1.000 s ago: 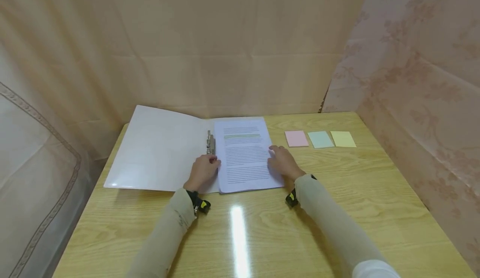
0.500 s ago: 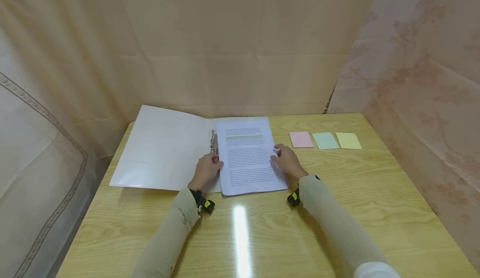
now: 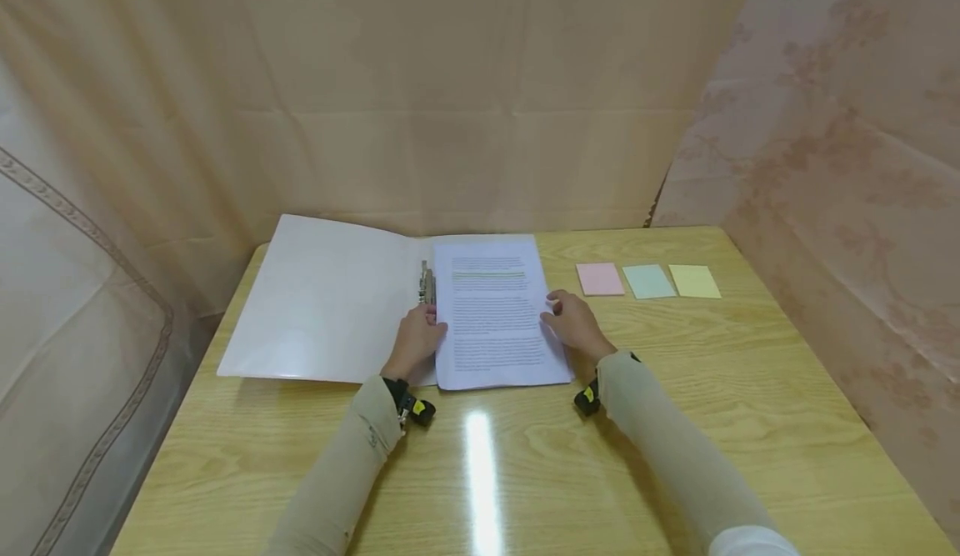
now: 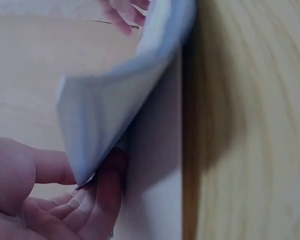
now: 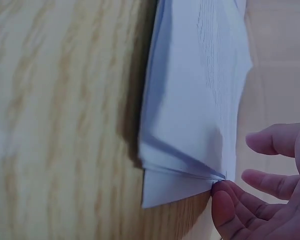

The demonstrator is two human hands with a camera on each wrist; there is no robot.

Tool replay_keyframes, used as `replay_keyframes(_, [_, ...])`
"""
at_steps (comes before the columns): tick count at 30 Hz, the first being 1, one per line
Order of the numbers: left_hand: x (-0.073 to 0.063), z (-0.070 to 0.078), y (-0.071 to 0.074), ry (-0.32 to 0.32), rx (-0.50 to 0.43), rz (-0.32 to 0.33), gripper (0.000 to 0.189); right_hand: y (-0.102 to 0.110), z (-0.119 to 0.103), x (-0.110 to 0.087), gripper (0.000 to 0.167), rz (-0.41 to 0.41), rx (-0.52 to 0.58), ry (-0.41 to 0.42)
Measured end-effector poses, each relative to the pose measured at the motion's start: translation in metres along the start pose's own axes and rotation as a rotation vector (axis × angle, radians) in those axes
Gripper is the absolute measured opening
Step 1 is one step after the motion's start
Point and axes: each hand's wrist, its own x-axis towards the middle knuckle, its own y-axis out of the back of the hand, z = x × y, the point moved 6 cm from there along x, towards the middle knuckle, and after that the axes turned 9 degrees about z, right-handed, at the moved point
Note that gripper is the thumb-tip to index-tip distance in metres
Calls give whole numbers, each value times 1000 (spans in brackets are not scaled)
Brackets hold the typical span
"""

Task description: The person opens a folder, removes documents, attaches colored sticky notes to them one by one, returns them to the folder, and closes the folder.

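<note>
On the surface [image 3: 795,389], before a curtain [image 3: 450,139], an open folder [image 3: 322,298] is laid, its clip [image 3: 425,285] just left of the pages [image 3: 495,323] placed on its right half. The pages are flanked by left hand [image 3: 414,341] and right hand [image 3: 576,324]; farther right, three note pads [image 3: 649,282] are lined up.

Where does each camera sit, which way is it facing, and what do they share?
Head: on the head, looking forward and down at the folder and paper stack; left hand, right hand and sleeved forearms show.
Left wrist: on that wrist, facing the paper stack's edge, pinched by the left hand; part of the right hand shows above.
Right wrist: on that wrist, facing the paper stack's edge; the right hand shows.
Both wrist views share the paper stack and wooden table.
</note>
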Motion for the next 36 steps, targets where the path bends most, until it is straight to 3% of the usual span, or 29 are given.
replay_keyframes(4, [3, -2, -2, 34, -55, -23, 42, 3, 3, 1, 48, -3, 12, -20])
replay_keyframes(11, [2, -8, -5, 94, -253, -72, 37, 9, 6, 0, 49, 16, 14, 14])
replay_keyframes(19, [-1, -9, -6, 150, -402, -115, 39, 9, 13, 2, 62, 7, 70, -57])
replay_keyframes(27, [-6, -5, -4, 112, -333, -106, 37, 6, 23, 3, 49, -18, 273, -236])
replay_keyframes(36, [-8, -6, -1, 72, -266, -74, 46, 9, 23, 0, 41, 11, 309, -284])
